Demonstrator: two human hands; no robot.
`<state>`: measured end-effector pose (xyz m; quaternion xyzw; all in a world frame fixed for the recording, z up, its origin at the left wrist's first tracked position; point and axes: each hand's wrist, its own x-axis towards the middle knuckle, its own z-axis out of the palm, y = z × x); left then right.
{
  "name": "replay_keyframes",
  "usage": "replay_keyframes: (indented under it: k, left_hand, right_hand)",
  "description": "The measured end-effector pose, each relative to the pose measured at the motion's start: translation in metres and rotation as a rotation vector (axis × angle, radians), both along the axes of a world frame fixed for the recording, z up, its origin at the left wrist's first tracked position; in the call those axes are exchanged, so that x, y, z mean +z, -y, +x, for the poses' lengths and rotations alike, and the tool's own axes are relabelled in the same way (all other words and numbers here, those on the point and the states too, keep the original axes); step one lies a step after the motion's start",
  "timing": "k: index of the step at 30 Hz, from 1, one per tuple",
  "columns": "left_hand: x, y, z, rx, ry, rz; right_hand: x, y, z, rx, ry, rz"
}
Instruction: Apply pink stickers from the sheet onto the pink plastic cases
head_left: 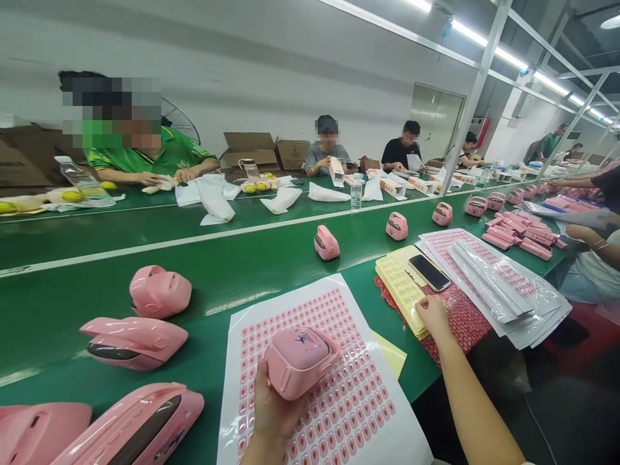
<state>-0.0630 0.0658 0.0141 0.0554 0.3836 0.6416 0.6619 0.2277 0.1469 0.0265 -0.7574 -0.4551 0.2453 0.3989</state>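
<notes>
So the long green conveyor belt (242, 258) runs across the whole view, with other people sitting along its far side. Right at the near edge lies a big white sticker sheet (310, 310), packed with rows of little pink stickers. Off to the left, three pink shells (159, 292) sit on the belt, well apart from the sheet, and more small pink units are spaced out further down the line.

The left hand (271, 407) is wrapped around a small pink device (298, 358), fingers closed under it, holding it up just over the sticker sheet. The right hand (433, 316) is stretched out to the right, fingers curled down onto the near corner of a stack of yellow sheets (400, 284). Can't tell if it's actually pinching a sheet or just resting there. A smartphone (429, 272) lies face up on that yellow stack, just beyond the fingers.
</notes>
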Motion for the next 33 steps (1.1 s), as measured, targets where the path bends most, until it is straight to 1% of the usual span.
replay_keyframes:
  k: [3,5,7,9,12,14,16,18,20,25,27,29,31,33]
  left_hand:
    - [0.010,-0.001,0.003,0.017,-0.084,-0.045]
    - [0.016,0.001,0.006,-0.021,-0.144,-0.008]
    - [0.022,0.004,0.009,-0.061,-0.238,0.041]
    - [0.026,0.008,0.015,-0.084,-0.373,0.062]
    - [0.028,0.013,0.026,-0.082,-0.594,0.081]
    - [0.027,0.015,0.033,-0.076,-0.666,0.099]
    - [0.026,0.016,0.038,-0.072,-0.652,0.107]
    - [0.025,0.016,0.041,-0.076,-0.621,0.104]
    - [0.024,0.017,0.041,-0.075,-0.616,0.101]
    - [0.024,0.018,0.041,-0.057,-0.609,0.115]
    - [0.024,0.018,0.041,-0.057,-0.609,0.110]
    - [0.025,0.019,0.041,-0.060,-0.607,0.100]
    - [0.025,0.019,0.041,-0.069,-0.599,0.090]
    - [0.027,0.019,0.042,-0.076,-0.586,0.080]
  right_hand:
    - [0.007,0.004,0.001,0.074,-0.130,-0.033]
    - [0.015,0.009,-0.001,0.138,-0.233,-0.046]
    - [0.025,0.018,-0.009,0.199,-0.313,-0.041]
    - [0.035,0.030,-0.027,0.297,-0.400,-0.023]
    - [0.045,0.052,-0.065,0.533,-0.593,0.025]
    - [0.048,0.065,-0.090,0.639,-0.651,0.038]
    - [0.050,0.073,-0.109,0.655,-0.606,0.021]
    - [0.050,0.077,-0.118,0.640,-0.541,-0.001]
    - [0.050,0.078,-0.121,0.630,-0.503,-0.010]
    - [0.048,0.076,-0.119,0.637,-0.485,-0.050]
    - [0.046,0.076,-0.120,0.634,-0.433,-0.039]
    - [0.042,0.080,-0.123,0.599,-0.319,0.078]
    - [0.038,0.086,-0.128,0.558,-0.182,0.269]
    - [0.036,0.093,-0.131,0.552,-0.112,0.424]
